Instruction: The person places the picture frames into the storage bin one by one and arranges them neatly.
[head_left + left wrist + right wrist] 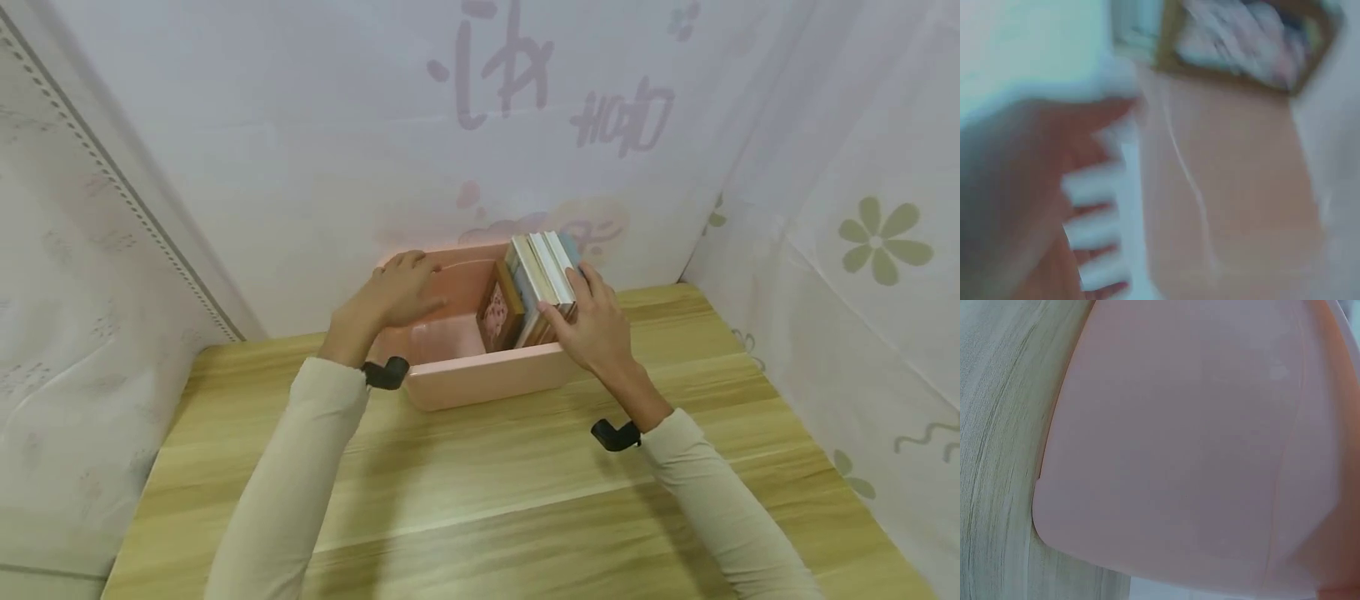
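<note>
A pink plastic bin (487,372) holds several upright picture frames (542,271) packed at its right end. The leftmost one, a brown wooden picture frame (498,312), has a pink print; it also shows blurred in the left wrist view. My right hand (600,325) grips the near end of the white and cream frames, thumb to the left and fingers on the right side. Over the bin's left part my left hand (397,292) hovers with fingers extended and nothing held. Only the bin's pink outer wall (1172,450) appears in the right wrist view.
The bin stands on a wood-grain table (480,483), close to the back wall. Pale printed cloth (300,167) hangs behind and along both sides. A black wrist mount (386,373) sits at the left cuff, beside the bin's near left corner.
</note>
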Available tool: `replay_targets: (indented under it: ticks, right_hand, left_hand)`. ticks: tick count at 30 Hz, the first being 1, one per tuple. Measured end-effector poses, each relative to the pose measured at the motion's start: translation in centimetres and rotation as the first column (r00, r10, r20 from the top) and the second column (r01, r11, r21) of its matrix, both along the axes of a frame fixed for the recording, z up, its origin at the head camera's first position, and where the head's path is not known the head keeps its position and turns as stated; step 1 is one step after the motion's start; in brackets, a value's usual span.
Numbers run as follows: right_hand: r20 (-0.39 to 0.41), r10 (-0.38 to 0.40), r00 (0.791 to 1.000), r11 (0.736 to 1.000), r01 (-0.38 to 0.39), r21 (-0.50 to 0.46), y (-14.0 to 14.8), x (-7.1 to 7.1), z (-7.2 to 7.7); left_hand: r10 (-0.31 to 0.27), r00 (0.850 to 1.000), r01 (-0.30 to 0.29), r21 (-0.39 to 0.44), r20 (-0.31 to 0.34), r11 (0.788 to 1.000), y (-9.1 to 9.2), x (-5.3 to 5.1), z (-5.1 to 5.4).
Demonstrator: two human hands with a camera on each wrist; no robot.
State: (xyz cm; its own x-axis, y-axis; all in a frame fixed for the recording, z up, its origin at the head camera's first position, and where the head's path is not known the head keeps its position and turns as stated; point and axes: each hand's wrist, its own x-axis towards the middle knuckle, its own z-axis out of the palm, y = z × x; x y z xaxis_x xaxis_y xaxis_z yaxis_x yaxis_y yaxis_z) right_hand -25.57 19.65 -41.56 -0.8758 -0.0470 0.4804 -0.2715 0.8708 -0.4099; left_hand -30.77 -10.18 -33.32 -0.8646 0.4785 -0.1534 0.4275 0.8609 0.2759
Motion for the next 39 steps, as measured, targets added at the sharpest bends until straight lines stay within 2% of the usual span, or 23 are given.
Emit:
replay_targets:
  ticks: [3, 5, 9, 13, 17, 23, 27, 33, 36, 39]
  right_hand:
    - [0.001, 0.005, 1.0, 1.0, -0.005, -0.006, 0.2, -0.3, -0.1]
    - [-0.007, 0.011, 1.0, 1.0, -0.011, -0.007, 0.5, -0.5, 0.0]
    - [-0.014, 0.013, 1.0, 1.0, -0.012, 0.005, 1.1, -0.6, 0.1]
    - [-0.003, -0.009, 1.0, 1.0, 0.009, 0.007, 1.9, -0.5, -0.2]
    - [-0.017, -0.029, 0.999, 1.0, 0.029, 0.008, 2.5, -0.4, -0.4]
    - [-0.04, -0.01, 0.999, 1.0, 0.01, 0.006, 2.4, -0.9, -0.3]
    - [-0.028, -0.018, 0.999, 1.0, 0.018, 0.001, 2.4, -0.9, -0.4]
    - [-0.01, -0.026, 1.0, 1.0, 0.026, 0.002, 2.4, -0.4, -0.4]
    - [-0.001, -0.022, 1.0, 1.0, 0.022, 0.004, 2.5, -0.2, -0.4]
    - [0.016, -0.017, 1.0, 1.0, 0.017, 0.004, 2.5, -0.1, -0.2]
  left_hand:
    - [0.067, 0.995, -0.069, 0.032, 0.067, 0.997, -2.5, 1.7, -1.2]
    - [0.087, 0.992, -0.092, 0.048, 0.093, 0.995, -3.6, 2.7, -2.2]
    - [0.112, 0.987, -0.126, 0.124, 0.12, 0.984, -4.0, 3.7, -3.9]
    - [0.114, 0.983, -0.146, 0.232, 0.143, 0.962, -3.2, 3.8, -5.2]
    - [0.111, 0.983, -0.15, 0.286, 0.147, 0.946, -2.6, 3.6, -5.7]
    - [0.136, 0.981, -0.174, 0.309, 0.14, 0.935, -2.5, 3.1, -5.5]
    - [0.126, 0.98, -0.17, 0.322, 0.154, 0.931, -2.6, 3.2, -5.5]
    - [0.111, 0.984, -0.154, 0.353, 0.139, 0.923, -2.7, 3.5, -6.2]
    - [0.111, 0.985, -0.154, 0.394, 0.129, 0.906, -2.8, 3.5, -6.7]
    - [0.106, 0.988, -0.144, 0.456, 0.109, 0.878, -3.1, 3.4, -7.0]
